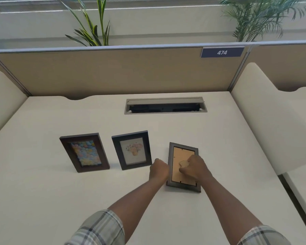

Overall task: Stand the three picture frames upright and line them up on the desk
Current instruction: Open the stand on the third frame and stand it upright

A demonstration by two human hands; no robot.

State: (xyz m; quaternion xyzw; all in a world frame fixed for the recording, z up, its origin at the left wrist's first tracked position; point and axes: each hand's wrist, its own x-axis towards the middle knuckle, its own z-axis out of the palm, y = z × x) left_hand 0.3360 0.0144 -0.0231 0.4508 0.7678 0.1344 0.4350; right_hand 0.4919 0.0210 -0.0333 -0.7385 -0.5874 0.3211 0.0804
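Observation:
Two dark picture frames stand upright on the cream desk (60, 191): one with a colourful picture (85, 152) at the left, one with a flower picture (132, 150) beside it. A third, grey frame (183, 184) lies face down to their right, its brown backing showing. My left hand (159, 169) grips that frame's left edge. My right hand (195, 167) rests on the backing, fingers closed on the pale stand flap.
An open cable tray (166, 105) is set into the desk behind the frames. Beige partition walls enclose the desk at the back and both sides, with a sign "474" (222, 52). Plants rise behind the partition.

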